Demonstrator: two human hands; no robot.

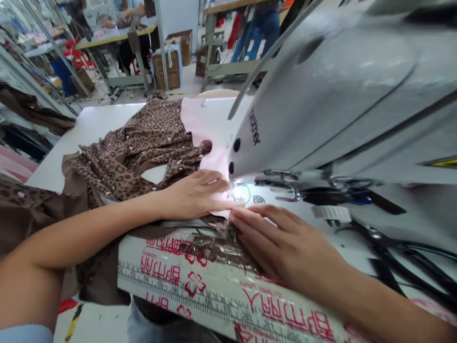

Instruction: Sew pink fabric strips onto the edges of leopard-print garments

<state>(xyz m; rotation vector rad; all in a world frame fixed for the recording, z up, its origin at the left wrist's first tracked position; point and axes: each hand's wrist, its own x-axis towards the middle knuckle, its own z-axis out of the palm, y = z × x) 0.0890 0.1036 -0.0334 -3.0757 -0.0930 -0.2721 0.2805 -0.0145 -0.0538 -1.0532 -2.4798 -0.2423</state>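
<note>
Under the lit needle area of a white sewing machine [307,100], pale pink fabric [212,162] lies together with brown leopard-print fabric [143,138]. My left hand [193,194] rests flat on the fabric just left of the needle, fingers stretched out and thumb toward the presser foot. From the right, my right hand [285,238] reaches to the near edge of the fabric in front of the needle. Its fingers are pressed together, with the fabric edge at their tips. Glare and my fingers partly hide the needle and the seam.
Black scissors [403,247] lie to the right on the white table [107,116]. A printed ruler strip [171,276] runs along the front edge. Plain brown cloth [103,267] hangs over the front left. Behind are other worktables [117,37], a cardboard box [167,66] and people.
</note>
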